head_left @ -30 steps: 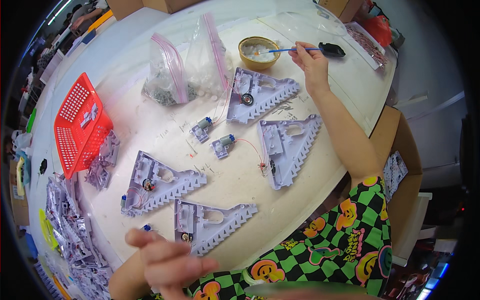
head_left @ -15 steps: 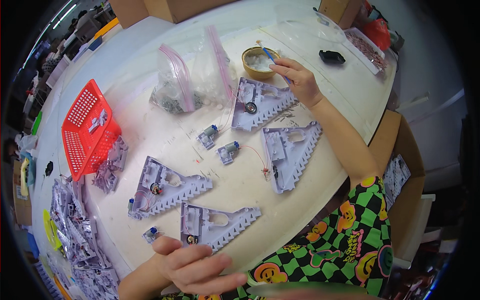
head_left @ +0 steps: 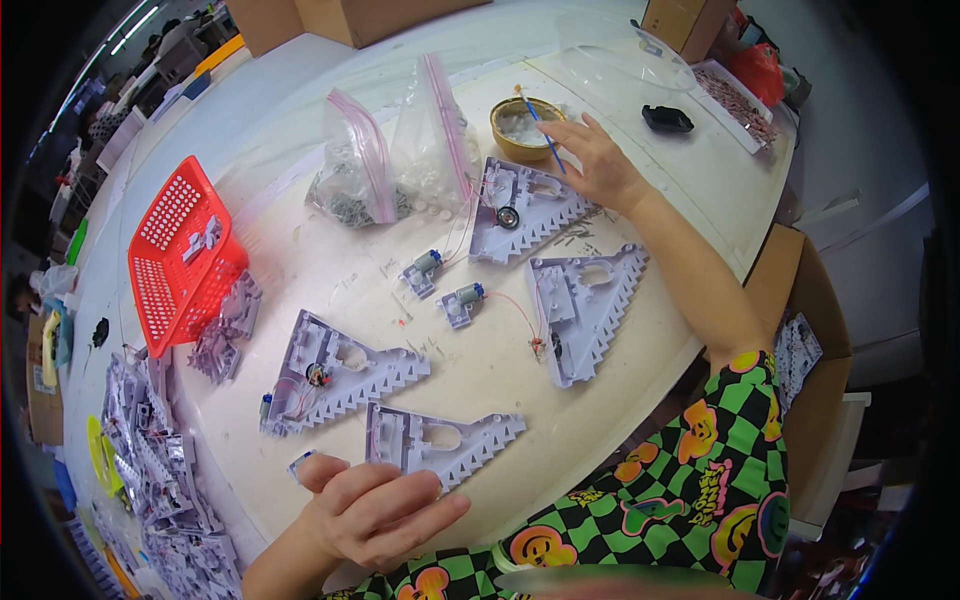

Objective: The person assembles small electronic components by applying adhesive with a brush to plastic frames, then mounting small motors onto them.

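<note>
A thin blue brush (head_left: 550, 142) leans across the rim of a gold-coloured bowl (head_left: 525, 151) with whitish contents. My right hand (head_left: 603, 168) is beside the brush handle, its fingers apart and seemingly off it. Just below lies a pale lavender saw-toothed plastic housing (head_left: 520, 235) with a wired round black part. A second such housing (head_left: 590, 330) lies to its right, its red wire running to a small motor (head_left: 462, 303). My left hand (head_left: 375, 510) hovers over the nearest housing (head_left: 480, 443), empty, fingers loosely bent and apart, hiding part of it. Another housing (head_left: 330, 370) lies to the left.
A red perforated basket (head_left: 190, 260) stands at left, above a heap of lavender parts (head_left: 160, 460). Zip bags (head_left: 358, 165) of small parts sit behind the housings. Far right are a black piece (head_left: 667, 119) and a tray (head_left: 735, 105); a cardboard box (head_left: 790, 290) stands beside the table.
My right hand has let go of the brush, which now rests on the bowl. My left hand has shifted slightly left, its fingers closer together, covering the small motor there more.
</note>
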A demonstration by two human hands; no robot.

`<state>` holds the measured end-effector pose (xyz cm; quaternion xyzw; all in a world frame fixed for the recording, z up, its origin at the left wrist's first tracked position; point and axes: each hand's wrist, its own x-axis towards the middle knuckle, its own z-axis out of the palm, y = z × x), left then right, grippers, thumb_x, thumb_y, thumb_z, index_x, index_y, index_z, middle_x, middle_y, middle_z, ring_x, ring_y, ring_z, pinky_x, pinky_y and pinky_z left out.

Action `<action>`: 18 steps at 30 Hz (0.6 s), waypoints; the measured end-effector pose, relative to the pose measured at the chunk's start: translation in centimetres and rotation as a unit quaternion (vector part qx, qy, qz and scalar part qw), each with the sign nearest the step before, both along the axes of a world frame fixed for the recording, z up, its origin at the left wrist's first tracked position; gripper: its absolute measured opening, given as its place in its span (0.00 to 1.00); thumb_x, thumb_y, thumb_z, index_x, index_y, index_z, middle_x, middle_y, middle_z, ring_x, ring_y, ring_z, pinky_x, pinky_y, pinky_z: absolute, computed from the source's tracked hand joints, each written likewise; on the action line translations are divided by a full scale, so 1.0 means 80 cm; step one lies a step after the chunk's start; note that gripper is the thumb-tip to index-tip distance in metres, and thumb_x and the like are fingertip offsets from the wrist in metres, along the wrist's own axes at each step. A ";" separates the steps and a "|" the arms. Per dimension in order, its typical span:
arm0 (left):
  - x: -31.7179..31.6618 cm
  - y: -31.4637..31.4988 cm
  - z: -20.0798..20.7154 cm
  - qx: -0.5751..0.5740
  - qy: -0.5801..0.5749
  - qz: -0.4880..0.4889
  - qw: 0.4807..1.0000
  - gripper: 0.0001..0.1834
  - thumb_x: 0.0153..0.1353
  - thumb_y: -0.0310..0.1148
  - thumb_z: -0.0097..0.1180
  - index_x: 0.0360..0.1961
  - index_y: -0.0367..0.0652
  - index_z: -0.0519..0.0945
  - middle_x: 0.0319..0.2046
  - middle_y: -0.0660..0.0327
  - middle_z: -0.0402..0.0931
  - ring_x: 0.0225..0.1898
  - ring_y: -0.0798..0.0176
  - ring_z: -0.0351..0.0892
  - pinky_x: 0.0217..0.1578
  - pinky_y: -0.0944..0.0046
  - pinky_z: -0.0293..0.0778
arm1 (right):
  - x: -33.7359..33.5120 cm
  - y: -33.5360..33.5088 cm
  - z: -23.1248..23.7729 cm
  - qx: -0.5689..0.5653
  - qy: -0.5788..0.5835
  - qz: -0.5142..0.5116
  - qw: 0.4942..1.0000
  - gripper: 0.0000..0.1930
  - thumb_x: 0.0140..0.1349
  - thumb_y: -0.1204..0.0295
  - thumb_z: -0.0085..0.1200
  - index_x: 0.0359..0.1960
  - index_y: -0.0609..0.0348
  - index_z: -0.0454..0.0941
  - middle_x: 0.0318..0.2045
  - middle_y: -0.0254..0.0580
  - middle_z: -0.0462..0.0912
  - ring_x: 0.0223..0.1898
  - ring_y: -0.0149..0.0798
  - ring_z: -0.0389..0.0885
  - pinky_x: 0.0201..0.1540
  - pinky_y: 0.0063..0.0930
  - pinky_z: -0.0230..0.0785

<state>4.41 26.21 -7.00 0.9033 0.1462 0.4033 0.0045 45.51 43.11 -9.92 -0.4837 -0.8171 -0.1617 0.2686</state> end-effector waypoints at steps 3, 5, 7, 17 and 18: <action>-0.007 -0.004 -0.001 0.038 0.022 0.036 0.998 0.16 0.44 0.29 0.60 0.34 0.66 0.80 0.34 0.72 0.72 0.30 0.68 0.65 0.38 0.63 0.54 | 0.000 -0.010 0.011 -0.004 -0.010 0.001 1.000 0.32 0.49 0.84 0.46 0.61 0.54 0.63 0.56 0.45 0.71 0.56 0.43 0.70 0.63 0.43 0.54; -0.015 -0.007 -0.009 0.040 0.030 0.062 0.997 0.16 0.43 0.29 0.61 0.34 0.66 0.80 0.34 0.72 0.72 0.32 0.67 0.65 0.39 0.62 0.55 | 0.015 -0.015 0.006 0.031 -0.011 0.010 0.999 0.33 0.48 0.84 0.44 0.61 0.55 0.62 0.58 0.45 0.69 0.57 0.44 0.69 0.64 0.43 0.53; -0.015 -0.008 -0.008 0.023 0.024 0.071 0.997 0.20 0.41 0.27 0.61 0.37 0.62 0.81 0.36 0.72 0.73 0.33 0.68 0.67 0.39 0.63 0.55 | 0.021 -0.015 0.002 0.071 -0.004 0.020 0.997 0.33 0.49 0.85 0.43 0.62 0.58 0.61 0.59 0.46 0.68 0.58 0.45 0.68 0.65 0.42 0.52; -0.064 -0.005 -0.033 -0.006 0.077 0.219 0.973 0.20 0.42 0.27 0.61 0.40 0.58 0.82 0.39 0.70 0.74 0.38 0.67 0.70 0.40 0.63 0.56 | -0.100 -0.085 0.055 0.093 -0.049 0.167 0.980 0.22 0.52 0.86 0.44 0.51 0.64 0.72 0.51 0.49 0.75 0.55 0.46 0.73 0.63 0.48 0.55; -0.075 0.003 -0.043 -0.006 0.087 0.268 0.960 0.18 0.42 0.25 0.61 0.37 0.57 0.82 0.38 0.70 0.75 0.37 0.66 0.70 0.39 0.63 0.57 | -0.118 -0.096 0.057 0.091 -0.047 0.175 0.979 0.22 0.52 0.86 0.44 0.51 0.64 0.72 0.51 0.49 0.75 0.55 0.46 0.73 0.63 0.48 0.55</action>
